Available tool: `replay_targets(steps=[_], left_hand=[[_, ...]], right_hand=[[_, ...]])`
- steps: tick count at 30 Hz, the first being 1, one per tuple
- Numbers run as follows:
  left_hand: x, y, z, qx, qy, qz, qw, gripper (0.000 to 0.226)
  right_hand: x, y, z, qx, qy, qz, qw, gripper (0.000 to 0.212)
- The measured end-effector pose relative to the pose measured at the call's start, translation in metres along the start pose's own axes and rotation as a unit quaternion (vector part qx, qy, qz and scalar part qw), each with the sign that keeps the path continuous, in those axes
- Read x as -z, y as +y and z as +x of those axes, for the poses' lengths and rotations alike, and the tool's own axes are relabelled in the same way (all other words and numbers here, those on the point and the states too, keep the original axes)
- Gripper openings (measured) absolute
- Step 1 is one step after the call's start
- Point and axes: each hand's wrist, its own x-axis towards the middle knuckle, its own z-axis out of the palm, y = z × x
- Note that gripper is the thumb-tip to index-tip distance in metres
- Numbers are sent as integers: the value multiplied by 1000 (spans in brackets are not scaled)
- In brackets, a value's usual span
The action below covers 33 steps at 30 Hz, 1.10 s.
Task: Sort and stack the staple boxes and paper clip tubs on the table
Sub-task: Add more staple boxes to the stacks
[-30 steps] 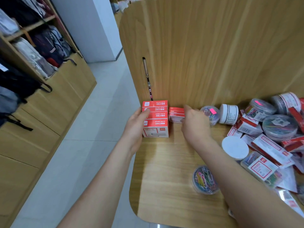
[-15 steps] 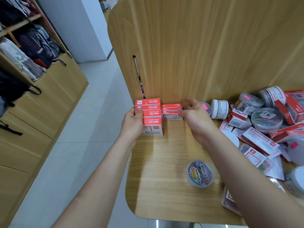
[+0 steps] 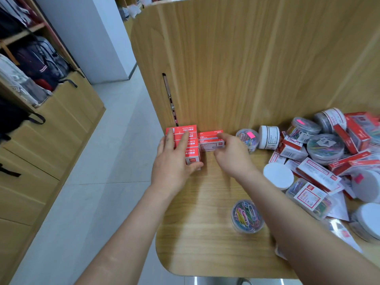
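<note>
my left hand point(image 3: 174, 161) lies over the tall stack of red staple boxes point(image 3: 190, 133), fingers straight across its top. just right of that stack, touching it, my right hand point(image 3: 232, 155) pinches a shorter stack point(image 3: 209, 139). a paper clip tub point(image 3: 247, 219) sits nearer me, right of the tall stack.

Red staple boxes point(image 3: 193, 140) stacked left; clear clip tubs point(image 3: 246, 219) scattered right

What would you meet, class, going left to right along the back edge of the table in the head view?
In order: tall stack of red cardboard staple boxes → low stack of red cardboard staple boxes → clear plastic tub of coloured paper clips with a pink sticker → white round tub lying on its side.
</note>
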Motion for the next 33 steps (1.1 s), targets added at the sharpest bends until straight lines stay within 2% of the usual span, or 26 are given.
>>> replay_targets(steps=[3, 6, 8, 10, 11, 14, 16, 19, 22, 24, 27, 30, 33], left_hand=[[0, -2, 0, -7, 1, 14, 1000, 93], [5, -2, -5, -19, 8, 50, 999, 96], [11, 6, -13, -55, 58, 53, 995, 85], [14, 22, -25, -117, 121, -10, 986, 60], [13, 33, -33, -148, 123, -54, 980, 48], [2, 72, -52, -226, 32, -147, 962, 35], [-10, 96, -54, -249, -22, -145, 957, 33], [-26, 126, -46, -253, -87, -100, 958, 44], [-41, 140, -34, -243, -149, -61, 956, 53], [-43, 143, -31, -231, -132, -61, 962, 46], [-38, 143, -33, -178, -108, -22, 978, 39], [-34, 150, -31, -136, -72, 63, 986, 42], [-37, 185, -31, -168, -10, 15, 986, 38]], right_hand=[[0, -4, -6, -23, -2, 97, 995, 41], [18, -5, -21, -1, -21, 113, 993, 42], [43, 0, -37, 39, -16, 52, 998, 43], [72, 11, -55, 81, 40, -40, 995, 38], [88, 18, -64, 90, 72, -79, 990, 36], [134, 53, -78, 90, 133, -216, 963, 39], [153, 74, -79, 50, 108, -294, 948, 52], [165, 88, -76, -20, 41, -333, 942, 70], [167, 101, -70, 47, 65, -335, 939, 71], [170, 106, -63, 105, 114, -273, 949, 73], [180, 115, -54, 108, 134, -208, 963, 79], [190, 128, -47, 122, 99, -265, 951, 72], [197, 137, -42, 171, 83, -312, 931, 56]])
